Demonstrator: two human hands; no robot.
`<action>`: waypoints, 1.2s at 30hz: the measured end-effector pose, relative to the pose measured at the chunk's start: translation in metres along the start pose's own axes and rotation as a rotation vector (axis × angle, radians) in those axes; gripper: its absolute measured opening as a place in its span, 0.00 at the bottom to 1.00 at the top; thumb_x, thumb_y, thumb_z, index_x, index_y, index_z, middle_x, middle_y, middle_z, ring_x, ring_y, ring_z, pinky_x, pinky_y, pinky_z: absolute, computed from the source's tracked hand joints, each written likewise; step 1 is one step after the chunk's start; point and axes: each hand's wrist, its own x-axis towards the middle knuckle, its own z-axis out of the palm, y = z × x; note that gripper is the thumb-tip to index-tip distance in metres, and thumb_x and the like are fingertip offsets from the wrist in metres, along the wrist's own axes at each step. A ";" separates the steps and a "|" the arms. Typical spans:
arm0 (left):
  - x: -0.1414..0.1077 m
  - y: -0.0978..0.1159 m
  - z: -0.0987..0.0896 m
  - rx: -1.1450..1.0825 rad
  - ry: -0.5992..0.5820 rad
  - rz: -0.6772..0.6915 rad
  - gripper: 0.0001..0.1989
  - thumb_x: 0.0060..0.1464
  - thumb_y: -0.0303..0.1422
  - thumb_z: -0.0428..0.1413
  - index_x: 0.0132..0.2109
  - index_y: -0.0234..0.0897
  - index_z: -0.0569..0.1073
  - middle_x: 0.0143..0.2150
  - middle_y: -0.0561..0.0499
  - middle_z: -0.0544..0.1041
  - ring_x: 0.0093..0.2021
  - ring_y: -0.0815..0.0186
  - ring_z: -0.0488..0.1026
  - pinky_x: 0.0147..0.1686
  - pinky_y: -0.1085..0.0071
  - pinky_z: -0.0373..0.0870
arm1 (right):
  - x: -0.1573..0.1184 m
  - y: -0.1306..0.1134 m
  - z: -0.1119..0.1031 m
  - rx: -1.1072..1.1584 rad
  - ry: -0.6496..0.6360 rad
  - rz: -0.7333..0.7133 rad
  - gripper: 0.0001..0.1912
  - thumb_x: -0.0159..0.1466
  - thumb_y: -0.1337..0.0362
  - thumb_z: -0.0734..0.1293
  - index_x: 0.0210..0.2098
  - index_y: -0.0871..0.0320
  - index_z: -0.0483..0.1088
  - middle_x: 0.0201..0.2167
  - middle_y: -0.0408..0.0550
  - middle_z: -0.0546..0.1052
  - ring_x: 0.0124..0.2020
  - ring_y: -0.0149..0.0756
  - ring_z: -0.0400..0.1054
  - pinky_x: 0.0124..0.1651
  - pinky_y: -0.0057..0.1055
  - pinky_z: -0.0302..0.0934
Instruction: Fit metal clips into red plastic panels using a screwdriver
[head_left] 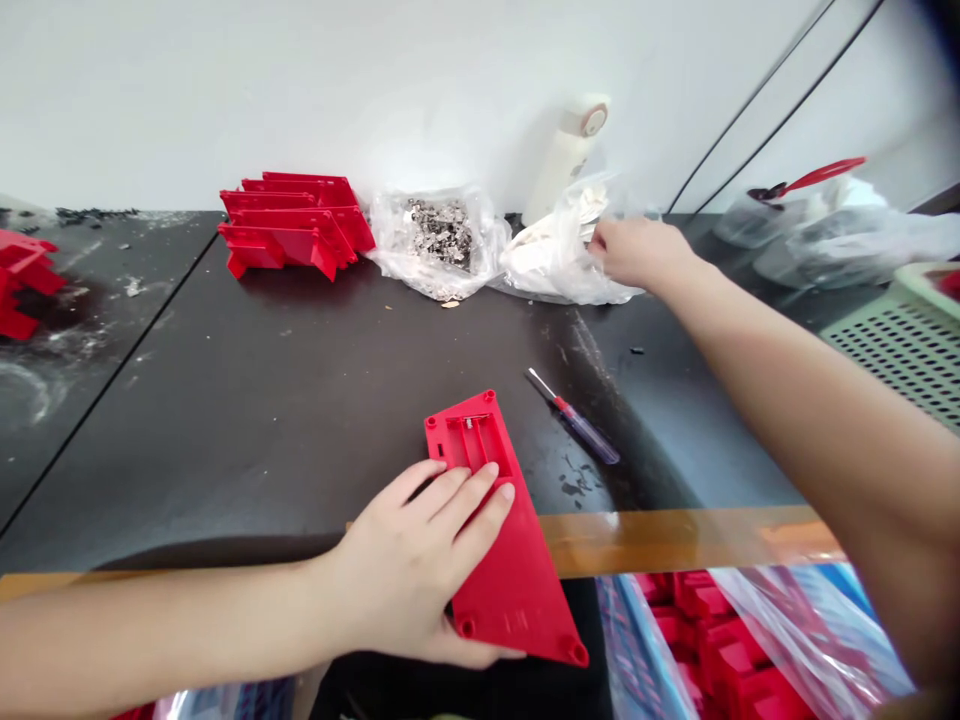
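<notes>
Base: What do my cameras give you on the hands?

Me: I have them well apart. The left hand (401, 565) is clamped on a red plastic housing (517, 590), with the fingers spread across its face and the thumb side curling under the near edge. The right hand (637, 252) is out at the far right, fingertips (598, 245) on a clear plastic bag (555, 260) of white pieces. I cannot tell if it is gripping that bag.

Base: Where does the housing sit?

Me: Near the middle of the black workbench (300, 420), overhanging the near edge and its wooden strip (675, 540). Just right of it lies a small screwdriver (574, 418) with a red collar.

Base: And farther out?

Me: On the far side, left of the bags, I see a stack of red housings (296, 225), then a clear bag of small metal parts (439, 240). A white bottle (566, 160) stands against the wall. Below the near edge on the right, a bin of red parts (712, 630) sits under clear plastic, and a green plastic basket (907, 350) sits at the right
</notes>
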 end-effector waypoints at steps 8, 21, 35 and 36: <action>0.004 0.001 0.012 -0.006 0.053 -0.017 0.39 0.55 0.57 0.47 0.59 0.27 0.69 0.58 0.39 0.76 0.51 0.55 0.73 0.64 0.51 0.49 | -0.014 0.004 0.000 0.233 0.054 -0.017 0.16 0.67 0.60 0.59 0.38 0.71 0.70 0.46 0.69 0.77 0.44 0.38 0.71 0.42 0.39 0.52; 0.001 0.001 0.015 -0.024 -0.067 0.021 0.40 0.51 0.54 0.54 0.62 0.28 0.66 0.61 0.41 0.73 0.56 0.58 0.68 0.65 0.59 0.47 | -0.138 -0.098 -0.048 1.451 -0.037 -0.034 0.05 0.63 0.71 0.68 0.37 0.58 0.68 0.25 0.39 0.76 0.21 0.22 0.68 0.25 0.23 0.61; 0.005 -0.002 0.007 -0.042 -0.248 0.043 0.43 0.50 0.51 0.60 0.65 0.29 0.62 0.64 0.44 0.70 0.58 0.59 0.63 0.63 0.61 0.45 | -0.186 -0.113 -0.014 1.597 -0.248 -0.138 0.06 0.65 0.62 0.70 0.37 0.51 0.67 0.35 0.39 0.84 0.47 0.34 0.78 0.45 0.29 0.72; 0.005 -0.001 0.008 -0.043 -0.237 0.032 0.42 0.49 0.51 0.60 0.65 0.30 0.63 0.64 0.45 0.70 0.58 0.59 0.63 0.64 0.61 0.45 | -0.189 -0.113 -0.015 1.560 -0.237 -0.170 0.06 0.65 0.63 0.69 0.39 0.50 0.66 0.36 0.38 0.84 0.49 0.34 0.77 0.49 0.31 0.71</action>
